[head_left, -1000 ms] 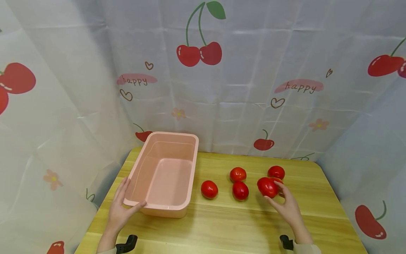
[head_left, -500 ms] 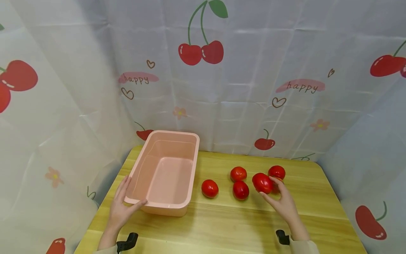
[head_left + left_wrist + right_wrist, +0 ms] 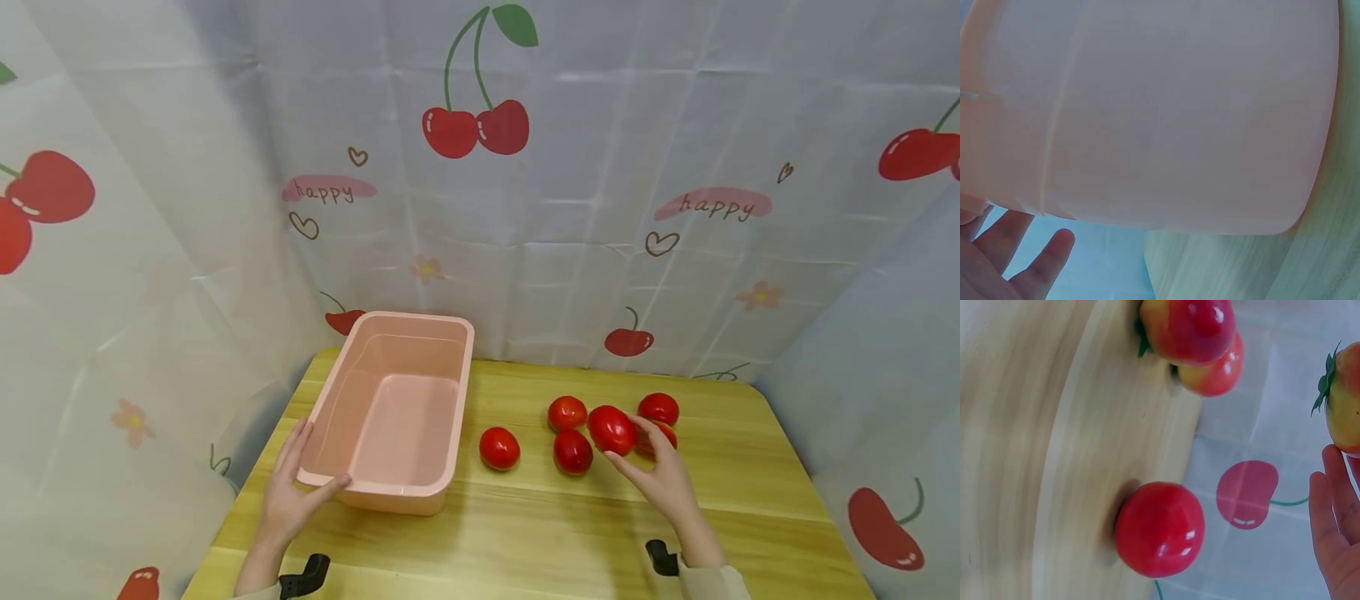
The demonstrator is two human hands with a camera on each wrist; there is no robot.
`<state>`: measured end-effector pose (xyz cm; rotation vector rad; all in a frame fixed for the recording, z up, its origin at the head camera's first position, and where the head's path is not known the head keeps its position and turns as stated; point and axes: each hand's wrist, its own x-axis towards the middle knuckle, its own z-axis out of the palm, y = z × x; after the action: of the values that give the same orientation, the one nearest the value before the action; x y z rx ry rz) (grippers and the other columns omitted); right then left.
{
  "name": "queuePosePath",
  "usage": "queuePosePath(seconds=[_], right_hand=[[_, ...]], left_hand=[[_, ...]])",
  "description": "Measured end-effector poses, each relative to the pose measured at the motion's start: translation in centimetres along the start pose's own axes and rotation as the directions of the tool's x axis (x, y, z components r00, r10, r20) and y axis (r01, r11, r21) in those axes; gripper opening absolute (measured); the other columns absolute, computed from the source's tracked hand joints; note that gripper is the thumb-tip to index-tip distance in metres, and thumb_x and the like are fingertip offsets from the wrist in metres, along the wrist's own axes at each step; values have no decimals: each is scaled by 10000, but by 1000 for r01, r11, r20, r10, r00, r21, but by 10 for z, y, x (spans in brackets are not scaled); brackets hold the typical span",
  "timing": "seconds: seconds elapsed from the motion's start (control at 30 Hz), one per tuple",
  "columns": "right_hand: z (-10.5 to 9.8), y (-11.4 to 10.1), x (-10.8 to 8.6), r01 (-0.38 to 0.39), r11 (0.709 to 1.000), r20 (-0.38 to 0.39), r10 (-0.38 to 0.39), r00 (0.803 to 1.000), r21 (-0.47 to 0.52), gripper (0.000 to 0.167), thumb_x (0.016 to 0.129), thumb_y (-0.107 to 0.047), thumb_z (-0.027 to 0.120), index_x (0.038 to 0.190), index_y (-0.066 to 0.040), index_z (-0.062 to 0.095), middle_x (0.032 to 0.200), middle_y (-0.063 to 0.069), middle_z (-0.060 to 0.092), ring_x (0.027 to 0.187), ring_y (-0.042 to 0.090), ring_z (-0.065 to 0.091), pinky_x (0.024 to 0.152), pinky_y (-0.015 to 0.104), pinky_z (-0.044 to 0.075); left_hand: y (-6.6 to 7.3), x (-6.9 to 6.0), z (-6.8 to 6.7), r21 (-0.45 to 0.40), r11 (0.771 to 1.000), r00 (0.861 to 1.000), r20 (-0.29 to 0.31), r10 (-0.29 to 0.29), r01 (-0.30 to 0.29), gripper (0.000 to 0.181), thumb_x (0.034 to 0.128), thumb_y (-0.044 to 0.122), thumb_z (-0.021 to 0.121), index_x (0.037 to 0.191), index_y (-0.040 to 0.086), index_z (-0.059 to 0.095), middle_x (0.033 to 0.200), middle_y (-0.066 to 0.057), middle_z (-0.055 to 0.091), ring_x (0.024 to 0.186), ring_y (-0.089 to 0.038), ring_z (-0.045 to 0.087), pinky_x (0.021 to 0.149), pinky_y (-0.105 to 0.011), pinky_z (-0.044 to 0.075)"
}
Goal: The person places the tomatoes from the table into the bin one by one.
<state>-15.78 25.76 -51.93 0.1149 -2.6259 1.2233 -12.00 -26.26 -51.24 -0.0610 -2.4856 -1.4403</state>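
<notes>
My right hand [image 3: 660,479] holds a red tomato [image 3: 611,431] between thumb and fingers, above the table. In the right wrist view a green leafy cap shows on the held tomato [image 3: 1346,403], with fingers [image 3: 1335,525] against it. My left hand [image 3: 288,500] rests at the near left corner of a pink plastic tub [image 3: 397,486], thumb on its near rim and fingers along its left side. In the left wrist view straight, spread fingers [image 3: 1044,265] show beside the tub wall [image 3: 1179,125]. The tub holds nothing visible.
Several other tomatoes lie on the wooden table [image 3: 517,542]: a single tomato [image 3: 499,448] right of the tub, a touching pair with one tomato [image 3: 573,452] nearer, and two behind my right hand, including a tomato [image 3: 658,409]. A cherry-printed curtain [image 3: 525,275] encloses the table.
My right hand has carried the held tomato leftward and slightly away from me, showing more of the two tomatoes behind it. My left hand and the tub stay in place.
</notes>
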Motion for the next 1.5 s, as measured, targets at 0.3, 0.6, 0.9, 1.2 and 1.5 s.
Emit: queuePosePath(seconds=[0.3,0.6,0.9,1.2,1.5], right_hand=[[0,-8,4,22,1000,-3,-22,1000,5,680,780,-342,766,1334,-96,458,1247,104,547,1086,269,542,901,307,478],[4,-15,7,6,998,30,-7,1000,58,695,779,-363,762,1343,-106,447,1275,125,526,1107,305,514,915,552,433],[6,-22,5,51,998,9,-51,999,41,680,763,-353,779,1324,-117,478,1265,83,548,1078,257,533,901,501,433],[12,-34,7,51,998,47,-53,998,42,718,760,-427,761,1334,-112,468,1286,106,530,1098,291,515,908,553,422],[21,-45,14,81,996,58,-84,995,43,707,764,-432,755,1329,-113,474,1281,90,535,1085,266,523,907,502,454]], left_hand=[[-2,0,3,4,1000,1000,3,-8,8,988,691,164,834,1495,191,260,1545,42,147,1400,-324,111,1001,-718,112],[-8,0,4,-6,1000,1000,-7,-11,11,978,692,189,838,1491,215,274,1540,77,158,1401,-299,112,1014,-702,124],[-7,1,6,-20,1000,1000,12,-13,13,995,671,144,845,1489,198,280,1542,45,154,1399,-323,111,1003,-717,116],[-8,1,6,-34,999,1000,-6,-8,8,976,681,155,842,1485,209,291,1538,69,169,1402,-285,115,1023,-691,125],[-9,1,2,-31,999,1000,-13,-17,17,975,685,153,840,1486,209,287,1540,56,165,1401,-293,112,1022,-693,126]])
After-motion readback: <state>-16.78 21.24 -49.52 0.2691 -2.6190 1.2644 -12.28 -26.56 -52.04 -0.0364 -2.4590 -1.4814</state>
